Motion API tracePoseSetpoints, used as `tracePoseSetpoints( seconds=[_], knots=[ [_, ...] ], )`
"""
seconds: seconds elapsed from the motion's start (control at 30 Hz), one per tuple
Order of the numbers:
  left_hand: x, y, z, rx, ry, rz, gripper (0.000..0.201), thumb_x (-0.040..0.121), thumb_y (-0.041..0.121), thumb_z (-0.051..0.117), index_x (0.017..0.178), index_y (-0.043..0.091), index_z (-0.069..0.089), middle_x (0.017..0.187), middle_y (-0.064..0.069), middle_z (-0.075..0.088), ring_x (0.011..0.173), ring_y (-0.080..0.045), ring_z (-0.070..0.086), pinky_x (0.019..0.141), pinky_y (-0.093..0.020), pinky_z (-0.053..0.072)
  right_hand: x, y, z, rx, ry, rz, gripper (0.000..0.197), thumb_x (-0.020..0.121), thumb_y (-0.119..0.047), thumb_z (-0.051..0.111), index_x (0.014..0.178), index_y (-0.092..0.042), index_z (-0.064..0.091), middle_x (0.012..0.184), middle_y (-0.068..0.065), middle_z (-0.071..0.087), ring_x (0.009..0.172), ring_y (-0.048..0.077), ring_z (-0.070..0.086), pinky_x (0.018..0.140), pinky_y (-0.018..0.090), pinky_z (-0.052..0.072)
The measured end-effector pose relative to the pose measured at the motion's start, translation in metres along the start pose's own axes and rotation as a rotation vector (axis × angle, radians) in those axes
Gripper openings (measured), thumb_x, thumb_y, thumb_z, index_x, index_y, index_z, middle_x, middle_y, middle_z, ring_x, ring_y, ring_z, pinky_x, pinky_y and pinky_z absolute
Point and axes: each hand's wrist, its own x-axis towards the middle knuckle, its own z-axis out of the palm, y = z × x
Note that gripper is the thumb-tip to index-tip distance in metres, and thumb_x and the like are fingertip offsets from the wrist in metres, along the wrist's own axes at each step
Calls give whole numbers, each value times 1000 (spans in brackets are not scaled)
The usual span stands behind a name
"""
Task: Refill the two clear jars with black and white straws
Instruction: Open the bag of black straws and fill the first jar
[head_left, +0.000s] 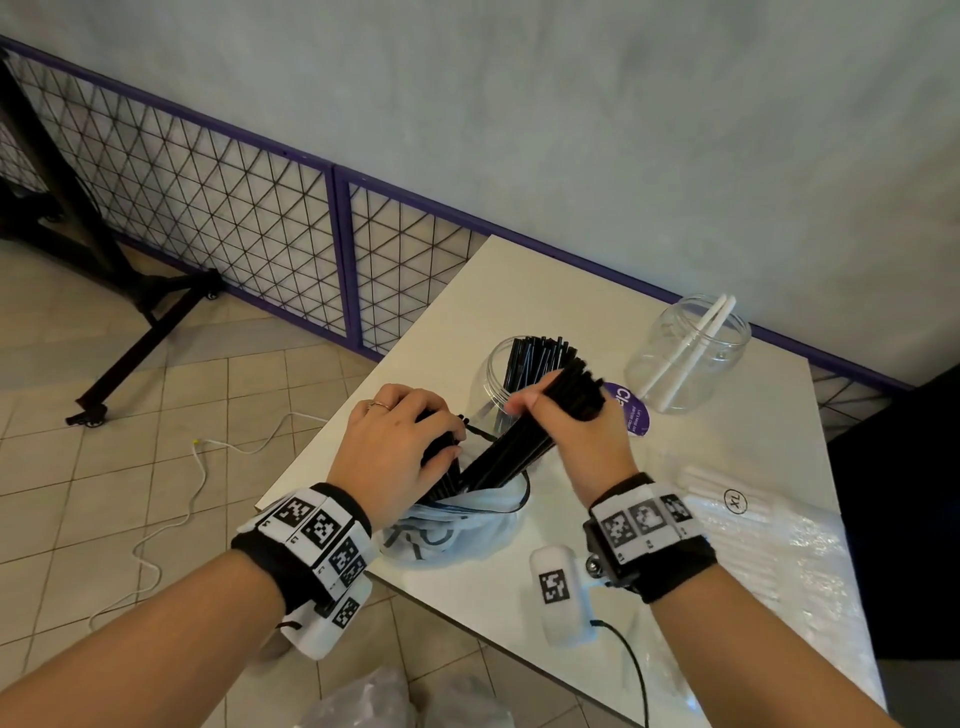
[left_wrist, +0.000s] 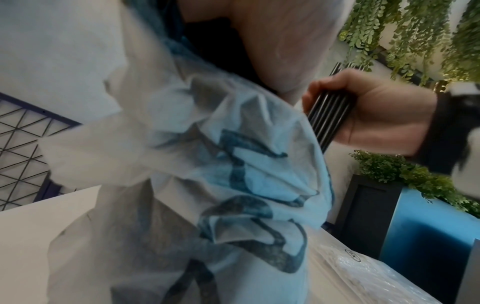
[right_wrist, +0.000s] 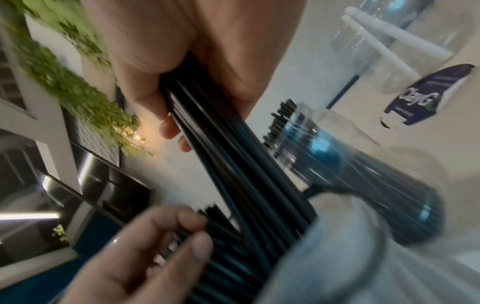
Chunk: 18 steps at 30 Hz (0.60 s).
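Two clear jars stand on the white table (head_left: 519, 597). The nearer jar (head_left: 498, 384) holds several black straws; the far jar (head_left: 685, 353) holds two white ones. My right hand (head_left: 550, 410) grips a bundle of black straws (head_left: 514, 447), its lower end still inside a pale blue bag (head_left: 452, 525). My left hand (head_left: 415, 441) curls round the other black straws at the bag's mouth. The right wrist view shows the gripped bundle (right_wrist: 233, 164), the left hand's fingers (right_wrist: 166, 242) and both jars (right_wrist: 350, 164) (right_wrist: 405, 41). In the left wrist view the bag (left_wrist: 233, 185) fills the frame.
A clear packet of white straws (head_left: 727, 514) lies at the table's right. A purple round sticker (head_left: 631, 410) sits between the jars. The table's left edge is just beside the bag. A purple wire fence (head_left: 234, 208) and a white floor cable (head_left: 192, 493) lie to the left.
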Motion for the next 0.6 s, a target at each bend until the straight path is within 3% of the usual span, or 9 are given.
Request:
tracePoseSetpoints(
  seconds=[0.07,0.13,0.33,0.6],
  knots=[
    [-1,0,-1,0,7,11,16,85,45,47,95,40,58,103,16,57,101,-19,49,76,-39,42,5,-20,-9,39,28,-56,18,85,0,63,75,-14,70,80,12,72,83,26,70,80,33,56],
    [-1,0,-1,4,17,18,15,85,45,48,95,39,58,102,16,57,100,-20,50,75,-39,43,12,-43,-20,104,59,-127,10,87,2,60,81,-5,66,80,14,71,77,25,69,72,30,56],
    [0,0,0,6,7,19,15,84,45,50,97,40,57,102,16,57,100,-20,50,75,-38,43,56,-94,-41,219,203,-314,9,83,-1,61,80,-9,58,76,10,70,83,32,68,86,46,55],
    [-1,2,-2,-1,-5,6,17,84,47,46,96,42,57,102,18,57,101,-18,50,76,-38,42,101,-30,-21,-42,261,-90,15,79,-3,65,92,0,61,82,11,71,76,17,69,82,36,56]
  ],
)
